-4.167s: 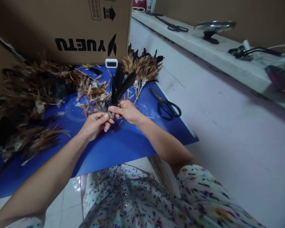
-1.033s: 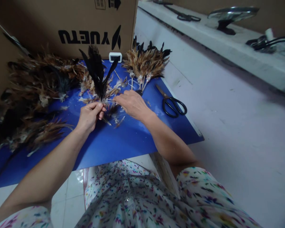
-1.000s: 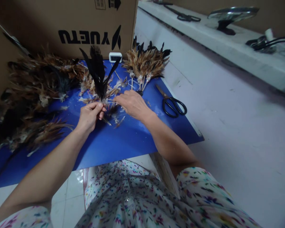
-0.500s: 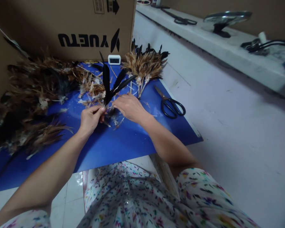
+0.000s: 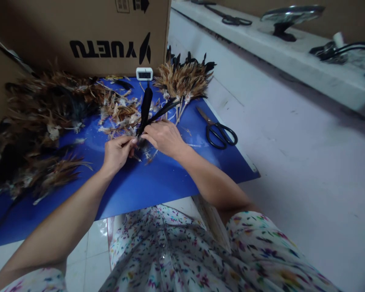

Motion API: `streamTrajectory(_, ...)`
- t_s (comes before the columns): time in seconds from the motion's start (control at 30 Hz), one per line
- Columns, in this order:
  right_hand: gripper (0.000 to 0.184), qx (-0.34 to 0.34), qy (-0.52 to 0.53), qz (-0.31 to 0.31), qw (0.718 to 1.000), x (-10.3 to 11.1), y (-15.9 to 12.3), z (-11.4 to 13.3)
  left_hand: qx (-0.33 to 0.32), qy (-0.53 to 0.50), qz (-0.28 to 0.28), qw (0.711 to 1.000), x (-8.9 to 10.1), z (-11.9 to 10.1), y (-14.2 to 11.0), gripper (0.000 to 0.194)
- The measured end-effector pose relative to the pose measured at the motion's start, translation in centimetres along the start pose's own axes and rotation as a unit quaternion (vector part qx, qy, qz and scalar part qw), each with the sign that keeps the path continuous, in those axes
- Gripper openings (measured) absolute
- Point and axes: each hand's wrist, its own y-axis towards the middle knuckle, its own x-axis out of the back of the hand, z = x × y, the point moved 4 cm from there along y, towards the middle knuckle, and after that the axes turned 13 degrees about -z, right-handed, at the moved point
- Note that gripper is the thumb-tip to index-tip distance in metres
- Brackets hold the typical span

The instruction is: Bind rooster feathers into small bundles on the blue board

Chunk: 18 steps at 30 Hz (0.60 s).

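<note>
My left hand (image 5: 118,153) pinches the lower ends of a few long black feathers (image 5: 145,104) between thumb and fingers. Close beside it, my right hand (image 5: 164,137) is closed at the base of the same feathers, its thumb and fingertips together. The feathers fan up and away from me, one nearly upright and another slanting right. What exactly lies between the right fingertips is too small to make out. Below the hands, loose bits of feather and fluff (image 5: 146,154) lie on the blue table (image 5: 158,178).
A large heap of brown and black feathers (image 5: 39,109) covers the left side. Bundled feathers on stems (image 5: 184,79) lie at the back, near a small white digital clock (image 5: 144,74). Black-handled scissors (image 5: 220,134) rest at right. Behind stands a cardboard box (image 5: 109,24); a wall is at right.
The black feathers have drawn closer together and more upright. My right hand has shifted slightly left, nearer to my left hand. The whole view has tilted a little.
</note>
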Motion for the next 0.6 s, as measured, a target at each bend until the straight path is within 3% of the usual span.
streamTrajectory(0.1, 0.030, 0.014, -0.010, -0.080, 0.997, 0.4, -0.1, -0.3, 0.026, -0.014, 0.006, 1.000, -0.1, 0.0, 0.0, 0.026)
streamTrajectory(0.2, 0.025, 0.028, -0.002, -0.163, 0.986, 1.5, -0.2, -0.1, 0.101, -0.090, 0.003, 0.991, -0.3, 0.3, 0.1, 0.022)
streamTrajectory(0.3, 0.024, 0.009, 0.034, -0.207, 0.978, 2.1, -0.4, 0.2, 0.174, -0.182, 0.003, 0.968, -0.5, 0.4, 0.1, 0.021)
streamTrajectory(0.4, 0.027, -0.059, 0.128, -0.201, 0.969, 1.3, -0.4, 0.2, 0.205, -0.234, 0.017, 0.950, -0.8, 0.0, 0.0, 0.026)
streamTrajectory(0.47, 0.030, -0.131, 0.236, -0.166, 0.948, 0.0, -0.4, -0.1, 0.206, -0.247, 0.028, 0.946, -0.9, -0.5, -0.2, 0.030)
streamTrajectory(0.6, 0.046, -0.256, 0.452, -0.065, 0.852, -2.7, -0.4, -0.5, 0.206, -0.258, 0.070, 0.941, -1.3, -1.2, -0.9, 0.039)
